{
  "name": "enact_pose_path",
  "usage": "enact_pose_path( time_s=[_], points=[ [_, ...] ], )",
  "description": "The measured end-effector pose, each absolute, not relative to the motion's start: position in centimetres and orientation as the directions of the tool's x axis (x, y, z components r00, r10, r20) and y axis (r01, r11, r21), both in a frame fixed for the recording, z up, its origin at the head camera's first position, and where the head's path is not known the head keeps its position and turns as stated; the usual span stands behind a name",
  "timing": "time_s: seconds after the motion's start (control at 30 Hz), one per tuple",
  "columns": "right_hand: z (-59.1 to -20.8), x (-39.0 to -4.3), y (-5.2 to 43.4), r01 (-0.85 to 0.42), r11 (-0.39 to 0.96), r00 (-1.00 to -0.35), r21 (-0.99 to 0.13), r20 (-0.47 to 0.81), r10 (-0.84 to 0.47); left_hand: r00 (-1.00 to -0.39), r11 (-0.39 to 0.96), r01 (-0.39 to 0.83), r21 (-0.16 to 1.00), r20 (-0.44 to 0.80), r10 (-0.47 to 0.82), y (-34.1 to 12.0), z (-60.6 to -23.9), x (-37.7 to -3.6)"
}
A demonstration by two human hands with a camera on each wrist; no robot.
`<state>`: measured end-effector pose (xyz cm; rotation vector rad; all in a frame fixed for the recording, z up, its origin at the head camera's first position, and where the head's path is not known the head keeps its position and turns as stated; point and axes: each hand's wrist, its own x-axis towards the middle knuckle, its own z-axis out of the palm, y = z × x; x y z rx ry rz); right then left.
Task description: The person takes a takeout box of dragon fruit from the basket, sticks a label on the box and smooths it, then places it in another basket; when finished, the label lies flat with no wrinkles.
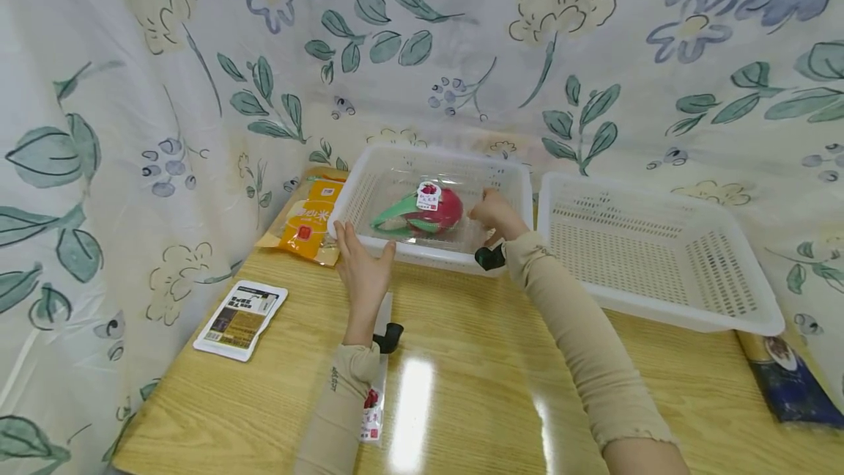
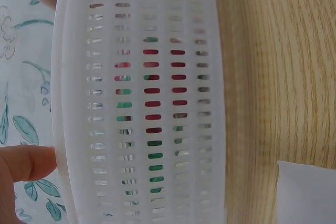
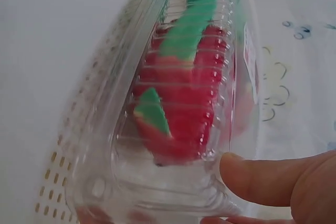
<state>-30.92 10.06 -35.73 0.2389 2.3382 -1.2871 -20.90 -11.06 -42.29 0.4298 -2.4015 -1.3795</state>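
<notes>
A clear plastic clamshell box [image 1: 405,196] lies in the left white basket [image 1: 431,251]. Inside it is a red and green dragon fruit [image 3: 184,87] that looks like a model, under a white label [image 1: 428,196]. My right hand [image 1: 494,215] grips the box's right end, thumb [image 3: 262,179] against its side and the other fingers mostly hidden below. At the basket's front left corner, my left hand [image 1: 364,270] touches the rim with its fingers fairly straight and thumb spread. Through the slotted basket wall [image 2: 142,103] the red and green show in the left wrist view.
A second white basket [image 1: 613,240] stands to the right. On the left are an orange food packet [image 1: 310,218] and a white flat pack [image 1: 240,319]. A narrow labelled strip [image 1: 372,416] lies beneath my left forearm. A dark blue packet [image 1: 791,380] sits far right; a floral curtain hangs behind.
</notes>
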Motion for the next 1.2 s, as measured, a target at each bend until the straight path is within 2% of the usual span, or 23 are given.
enact_pose_path(
  time_s=[0.27,0.5,0.73,0.83,1.0,1.2],
  points=[
    [-35.6,-31.1,9.9,0.211,0.708,-0.928,-0.674,-0.365,-0.07,-0.906,0.518,-0.099,0.85,0.138,-0.399,-11.7,-42.3,-21.6],
    [-35.4,-30.6,10.2,-0.035,0.834,-0.951,-0.551,-0.239,-0.197,-0.938,0.584,-0.109,0.804,0.111,-0.329,-13.3,-41.8,-21.8],
    [-33.7,-27.9,12.4,-0.189,0.831,-0.944,-0.524,-0.138,-0.301,-0.985,0.762,-0.112,0.638,0.03,-0.17,-15.0,-40.4,-21.7],
    [-33.0,-26.0,13.6,-0.227,0.839,-0.949,-0.495,-0.08,-0.304,-0.991,0.805,-0.085,0.587,0.031,-0.127,-15.4,-39.4,-21.4],
    [-33.0,-22.2,16.0,-0.245,0.84,-0.963,-0.485,0.017,-0.271,-0.992,0.8,-0.014,0.601,0.093,-0.087,-15.6,-38.1,-20.4],
    [-35.0,-17.3,19.5,-0.296,0.839,-0.955,-0.456,0.161,-0.249,-0.966,0.771,0.205,0.603,0.252,0.061,-16.2,-37.7,-18.8]
  ],
)
